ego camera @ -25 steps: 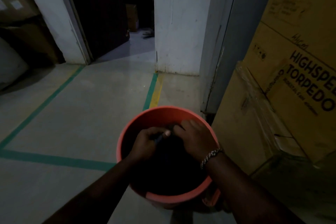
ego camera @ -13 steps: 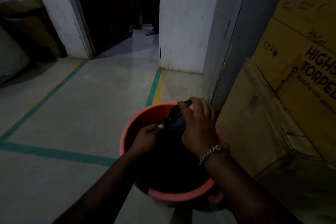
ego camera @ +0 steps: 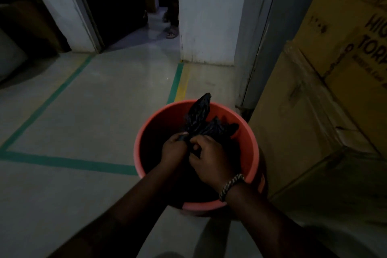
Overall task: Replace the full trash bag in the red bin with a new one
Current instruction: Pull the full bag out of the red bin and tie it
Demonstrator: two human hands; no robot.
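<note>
1. Really dim all round, colours murky.
2. Brightest bit is the pale floor (ego camera: 155,33) past the doorway (ego camera: 117,2), which is otherwise near black.
3. Red bin (ego camera: 137,148) interior lost in shadow.
4. Straight lines bow at the edges; corners go soft.

Red bin (ego camera: 250,142) stands on a pale floor (ego camera: 83,111) marked with green tape lines (ego camera: 69,162), close beside stacked cardboard boxes (ego camera: 326,81) on its right. Both hands are inside the bin mouth. Left hand (ego camera: 173,148) and right hand (ego camera: 211,163) touch each other and each grips the gathered neck of a black trash bag (ego camera: 199,115); loose ends of the bag stick up past the far rim. A beaded bracelet (ego camera: 230,186) circles the right wrist. Beyond, a white pillar (ego camera: 207,16) stands beside a dark doorway (ego camera: 117,0); lighting is dim
</note>
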